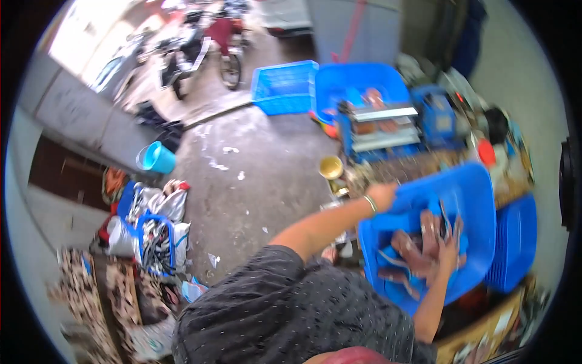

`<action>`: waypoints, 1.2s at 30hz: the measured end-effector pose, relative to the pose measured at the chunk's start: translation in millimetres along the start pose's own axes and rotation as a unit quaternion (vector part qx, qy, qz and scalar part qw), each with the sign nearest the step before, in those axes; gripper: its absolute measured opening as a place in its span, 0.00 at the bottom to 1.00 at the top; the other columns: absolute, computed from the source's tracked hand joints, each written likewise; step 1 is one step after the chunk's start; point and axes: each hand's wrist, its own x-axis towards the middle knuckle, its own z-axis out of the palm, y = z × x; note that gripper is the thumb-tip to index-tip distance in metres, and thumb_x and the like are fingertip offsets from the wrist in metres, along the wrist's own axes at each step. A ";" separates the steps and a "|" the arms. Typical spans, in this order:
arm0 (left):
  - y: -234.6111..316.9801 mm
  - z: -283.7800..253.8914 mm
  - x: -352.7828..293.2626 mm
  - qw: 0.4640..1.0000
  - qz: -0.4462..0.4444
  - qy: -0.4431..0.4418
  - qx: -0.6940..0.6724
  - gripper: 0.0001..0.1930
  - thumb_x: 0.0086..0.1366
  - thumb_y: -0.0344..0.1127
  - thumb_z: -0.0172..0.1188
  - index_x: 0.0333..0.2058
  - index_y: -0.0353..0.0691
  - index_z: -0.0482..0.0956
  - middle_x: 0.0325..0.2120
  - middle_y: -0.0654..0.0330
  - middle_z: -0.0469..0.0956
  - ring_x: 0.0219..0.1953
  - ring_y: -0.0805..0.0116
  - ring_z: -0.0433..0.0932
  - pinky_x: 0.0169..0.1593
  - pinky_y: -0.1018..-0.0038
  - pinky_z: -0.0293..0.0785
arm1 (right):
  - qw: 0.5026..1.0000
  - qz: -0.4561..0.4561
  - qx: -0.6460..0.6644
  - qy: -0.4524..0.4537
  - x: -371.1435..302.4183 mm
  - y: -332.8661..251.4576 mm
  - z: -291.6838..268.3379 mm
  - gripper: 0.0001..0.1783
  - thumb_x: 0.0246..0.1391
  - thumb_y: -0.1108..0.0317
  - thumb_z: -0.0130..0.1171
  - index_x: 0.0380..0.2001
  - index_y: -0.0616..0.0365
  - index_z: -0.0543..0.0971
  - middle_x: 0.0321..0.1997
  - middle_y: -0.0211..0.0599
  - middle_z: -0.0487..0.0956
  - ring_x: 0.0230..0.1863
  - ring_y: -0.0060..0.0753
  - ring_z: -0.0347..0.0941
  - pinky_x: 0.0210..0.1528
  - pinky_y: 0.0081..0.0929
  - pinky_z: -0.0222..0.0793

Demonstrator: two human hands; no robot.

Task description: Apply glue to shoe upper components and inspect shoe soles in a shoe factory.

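A large blue plastic tub [479,188] stands tilted on my right side. My left hand [382,197], with a bracelet at the wrist, is closed over the tub's left upper rim. Inside lie several pinkish-brown, sole-shaped pieces [407,249], with pale edges on some. My right hand [447,256] reaches into the tub from below and is closed around some of these pieces, whose ends stick up past the fingers. How many it grips is hidden.
Beyond the tub are a blue roller machine [385,128], another blue tub [364,76] and a blue crate [285,88]. Stacked blue tubs [515,242] stand at right. A yellow bowl [331,167] sits near my left arm. Leftward are a turquoise bucket [159,158] and a blue-rimmed basket [156,246].
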 end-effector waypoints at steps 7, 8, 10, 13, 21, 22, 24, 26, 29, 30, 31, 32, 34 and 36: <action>19.0 -8.0 -8.0 1.000 0.006 0.016 -0.014 0.14 0.61 0.38 0.54 0.42 0.37 0.69 0.32 0.47 0.79 0.37 0.48 0.78 0.41 0.56 0.73 | 0.964 0.233 -0.121 0.048 0.7 128.3 34.9 0.25 0.56 0.61 0.47 0.56 0.58 0.69 0.53 0.56 0.72 0.50 0.60 0.69 0.49 0.47 0.66; 14.7 -9.7 -7.8 1.000 -0.002 0.012 -0.014 0.14 0.62 0.38 0.53 0.42 0.37 0.69 0.32 0.47 0.79 0.37 0.48 0.78 0.41 0.56 0.73 | 0.967 0.221 -0.118 0.044 11.8 116.5 31.2 0.25 0.56 0.61 0.47 0.56 0.58 0.69 0.53 0.56 0.72 0.50 0.60 0.69 0.49 0.47 0.66; 7.3 -12.6 -7.4 1.000 -0.017 0.011 -0.017 0.14 0.62 0.38 0.53 0.43 0.36 0.69 0.33 0.47 0.79 0.38 0.48 0.78 0.41 0.56 0.73 | 0.978 0.202 -0.007 0.049 22.3 64.2 -3.1 0.27 0.56 0.64 0.49 0.60 0.53 0.65 0.57 0.51 0.70 0.51 0.54 0.70 0.47 0.43 0.67; 7.9 -11.8 -4.1 0.999 -0.025 -0.006 -0.024 0.14 0.62 0.38 0.53 0.43 0.36 0.69 0.33 0.46 0.79 0.38 0.48 0.78 0.41 0.56 0.73 | 0.831 0.283 0.448 0.166 28.0 28.2 -30.1 0.29 0.57 0.65 0.49 0.63 0.48 0.62 0.61 0.45 0.66 0.53 0.45 0.68 0.47 0.39 0.66; -6.5 10.2 1.9 0.998 0.019 0.067 -0.003 0.12 0.58 0.39 0.54 0.39 0.41 0.72 0.28 0.50 0.79 0.31 0.50 0.79 0.35 0.57 0.75 | 0.949 -0.120 0.258 0.135 100.6 -114.8 -32.1 0.28 0.49 0.75 0.54 0.57 0.66 0.67 0.57 0.46 0.70 0.58 0.41 0.65 0.62 0.33 0.56; -13.3 8.6 1.5 0.997 0.009 0.078 -0.011 0.11 0.58 0.38 0.54 0.37 0.40 0.72 0.28 0.49 0.79 0.32 0.49 0.79 0.36 0.57 0.75 | 0.932 -0.208 0.281 0.097 116.3 -146.2 -21.2 0.30 0.47 0.72 0.57 0.56 0.65 0.69 0.53 0.46 0.73 0.56 0.40 0.67 0.60 0.33 0.58; -1.5 -9.3 -0.5 0.999 -0.012 0.037 -0.025 0.11 0.58 0.38 0.53 0.37 0.37 0.72 0.30 0.45 0.79 0.35 0.45 0.78 0.40 0.56 0.74 | 0.957 -0.235 0.106 0.134 130.1 -150.2 14.2 0.35 0.41 0.66 0.63 0.56 0.59 0.69 0.56 0.49 0.68 0.57 0.48 0.63 0.59 0.39 0.57; 3.5 -14.9 3.2 1.000 -0.012 0.016 -0.014 0.13 0.59 0.37 0.53 0.41 0.37 0.72 0.32 0.45 0.79 0.37 0.47 0.78 0.41 0.56 0.73 | 0.958 -0.250 0.084 0.110 145.3 -158.9 36.4 0.36 0.37 0.62 0.66 0.55 0.51 0.70 0.57 0.53 0.65 0.58 0.56 0.60 0.59 0.43 0.56; 2.1 -12.9 5.2 1.000 -0.006 0.011 -0.009 0.16 0.60 0.37 0.54 0.45 0.38 0.71 0.34 0.46 0.79 0.38 0.48 0.78 0.42 0.56 0.74 | 0.970 -0.224 0.056 0.071 159.9 -168.3 69.4 0.36 0.35 0.61 0.67 0.54 0.47 0.71 0.56 0.51 0.64 0.56 0.56 0.61 0.57 0.45 0.59; 3.7 -12.2 5.7 1.000 -0.010 0.019 -0.002 0.17 0.60 0.37 0.54 0.46 0.38 0.70 0.35 0.46 0.79 0.39 0.48 0.78 0.43 0.57 0.74 | 0.968 -0.231 0.044 0.082 162.7 -166.6 77.3 0.35 0.35 0.63 0.67 0.53 0.45 0.72 0.56 0.49 0.64 0.55 0.55 0.62 0.56 0.45 0.60; 4.6 -10.7 4.4 1.000 -0.006 0.010 -0.006 0.17 0.60 0.37 0.54 0.46 0.38 0.70 0.35 0.46 0.79 0.39 0.48 0.78 0.43 0.57 0.74 | 0.971 -0.222 0.039 0.081 163.0 -168.0 82.2 0.35 0.35 0.63 0.67 0.53 0.45 0.72 0.56 0.49 0.64 0.55 0.55 0.62 0.56 0.45 0.60; 6.3 -10.1 4.0 1.000 -0.010 0.008 -0.007 0.17 0.60 0.37 0.54 0.47 0.38 0.70 0.36 0.46 0.79 0.39 0.48 0.78 0.43 0.57 0.74 | 0.972 -0.215 0.036 0.092 163.3 -169.7 86.2 0.34 0.35 0.63 0.67 0.52 0.44 0.73 0.55 0.47 0.64 0.54 0.55 0.62 0.55 0.45 0.61; 11.7 -15.0 1.4 0.999 -0.031 -0.001 -0.011 0.17 0.60 0.37 0.55 0.47 0.38 0.70 0.38 0.46 0.78 0.40 0.49 0.78 0.43 0.57 0.74 | 0.971 -0.204 0.033 0.119 161.5 -177.3 91.5 0.32 0.35 0.65 0.66 0.50 0.42 0.74 0.54 0.43 0.65 0.52 0.53 0.62 0.55 0.44 0.61; 10.2 -12.1 2.3 1.000 -0.024 0.000 -0.011 0.17 0.60 0.37 0.55 0.47 0.38 0.70 0.37 0.46 0.78 0.39 0.49 0.78 0.43 0.57 0.74 | 0.975 -0.193 0.034 0.107 158.3 -184.2 96.2 0.31 0.35 0.65 0.66 0.49 0.42 0.75 0.54 0.43 0.65 0.52 0.53 0.62 0.55 0.44 0.61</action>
